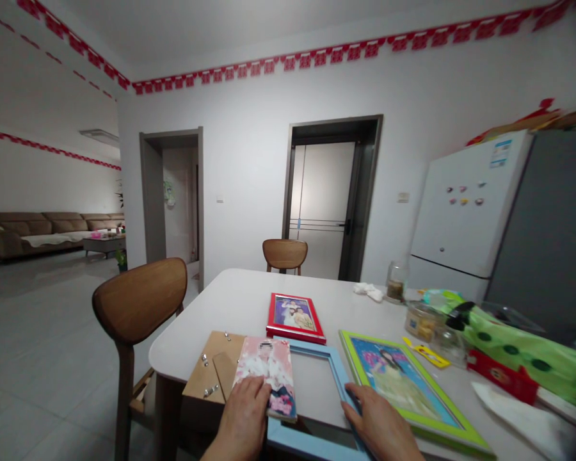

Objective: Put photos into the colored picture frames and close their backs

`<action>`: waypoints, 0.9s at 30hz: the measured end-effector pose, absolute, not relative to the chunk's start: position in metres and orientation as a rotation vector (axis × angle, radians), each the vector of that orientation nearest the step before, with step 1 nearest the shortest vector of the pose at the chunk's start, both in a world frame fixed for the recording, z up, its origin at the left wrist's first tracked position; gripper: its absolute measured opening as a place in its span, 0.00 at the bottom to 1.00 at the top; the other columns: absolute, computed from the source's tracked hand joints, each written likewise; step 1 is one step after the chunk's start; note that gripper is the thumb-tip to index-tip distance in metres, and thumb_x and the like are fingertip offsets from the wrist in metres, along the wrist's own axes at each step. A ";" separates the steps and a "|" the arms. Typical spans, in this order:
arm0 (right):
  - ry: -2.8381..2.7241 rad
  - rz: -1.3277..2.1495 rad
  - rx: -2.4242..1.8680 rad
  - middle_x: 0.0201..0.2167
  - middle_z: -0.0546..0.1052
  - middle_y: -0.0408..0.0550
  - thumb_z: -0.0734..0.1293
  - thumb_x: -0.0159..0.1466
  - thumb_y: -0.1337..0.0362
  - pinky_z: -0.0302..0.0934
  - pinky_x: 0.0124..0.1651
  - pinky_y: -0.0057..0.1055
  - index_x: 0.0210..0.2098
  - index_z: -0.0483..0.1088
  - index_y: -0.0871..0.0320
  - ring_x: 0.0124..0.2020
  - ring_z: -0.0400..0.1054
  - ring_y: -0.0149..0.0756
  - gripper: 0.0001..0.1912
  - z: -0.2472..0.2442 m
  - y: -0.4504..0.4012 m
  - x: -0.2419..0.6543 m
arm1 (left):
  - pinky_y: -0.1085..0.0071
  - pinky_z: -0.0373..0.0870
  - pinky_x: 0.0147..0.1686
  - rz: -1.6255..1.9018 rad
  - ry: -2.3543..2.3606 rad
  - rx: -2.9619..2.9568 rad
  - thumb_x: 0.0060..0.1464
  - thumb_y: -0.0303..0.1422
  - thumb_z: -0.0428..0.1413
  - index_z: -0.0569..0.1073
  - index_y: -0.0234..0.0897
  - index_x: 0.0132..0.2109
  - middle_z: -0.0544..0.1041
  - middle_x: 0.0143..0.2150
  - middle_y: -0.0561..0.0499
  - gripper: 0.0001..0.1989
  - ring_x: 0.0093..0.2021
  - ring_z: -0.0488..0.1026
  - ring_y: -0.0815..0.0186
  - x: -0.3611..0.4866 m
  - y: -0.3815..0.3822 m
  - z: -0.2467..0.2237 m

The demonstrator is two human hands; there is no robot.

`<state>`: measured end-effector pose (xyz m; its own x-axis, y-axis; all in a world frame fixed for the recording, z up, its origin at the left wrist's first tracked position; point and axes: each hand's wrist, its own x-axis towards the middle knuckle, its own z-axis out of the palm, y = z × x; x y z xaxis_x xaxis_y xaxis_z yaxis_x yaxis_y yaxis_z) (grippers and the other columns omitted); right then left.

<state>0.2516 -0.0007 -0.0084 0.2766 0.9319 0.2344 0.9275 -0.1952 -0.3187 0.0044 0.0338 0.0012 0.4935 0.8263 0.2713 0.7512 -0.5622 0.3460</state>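
My left hand [246, 410] is on the lower left part of a portrait photo [281, 378], its fingers close together on the print. The photo overlaps a brown backing board [206, 365] with metal clips and the left side of a light blue picture frame [312, 346]. Through the frame's opening the table shows. My right hand [377, 416] is closed around the frame's right side. A green picture frame [365, 346] with a picture in it lies to the right of that hand. Beyond the blue frame lies a red picture frame [296, 314], also with a picture.
The white table [230, 294] has a rounded left corner. Wooden chairs [141, 301] stand at its left and far side. At the right are a glass jar [395, 282], plastic containers [420, 319], a yellow tool [427, 352], a green bag [523, 346] and a red box [502, 376].
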 end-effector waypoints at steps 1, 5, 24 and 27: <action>-1.666 0.005 -2.158 0.43 0.71 0.53 0.56 0.54 0.60 0.57 0.43 0.34 0.43 0.67 0.59 0.43 0.65 0.42 0.19 -0.007 -0.001 0.250 | 0.62 0.51 0.53 0.628 1.367 2.564 0.46 0.22 0.44 0.66 0.37 0.50 0.65 0.52 0.46 0.23 0.52 0.59 0.59 0.005 0.034 0.002; -1.656 -0.033 -1.963 0.42 0.70 0.55 0.57 0.54 0.60 0.56 0.45 0.34 0.40 0.68 0.61 0.43 0.64 0.42 0.18 0.006 0.000 0.239 | 0.63 0.54 0.52 0.857 1.308 2.505 0.48 0.23 0.42 0.66 0.35 0.50 0.67 0.50 0.45 0.21 0.51 0.61 0.60 0.001 0.041 0.008; -0.824 1.060 -1.195 0.29 0.76 0.48 0.58 0.51 0.62 0.63 0.30 0.29 0.42 0.63 0.61 0.32 0.70 0.37 0.19 0.019 0.019 0.210 | 0.68 0.58 0.49 1.240 0.772 1.331 0.43 0.35 0.52 0.60 0.27 0.51 0.67 0.50 0.39 0.27 0.50 0.63 0.59 0.044 0.023 0.007; -0.904 1.018 -1.386 0.26 0.77 0.49 0.56 0.50 0.64 0.63 0.28 0.29 0.42 0.64 0.64 0.29 0.71 0.37 0.20 0.014 0.022 0.237 | 0.68 0.54 0.52 1.123 1.052 1.585 0.41 0.30 0.50 0.58 0.26 0.53 0.62 0.54 0.39 0.29 0.54 0.58 0.60 0.033 0.027 0.003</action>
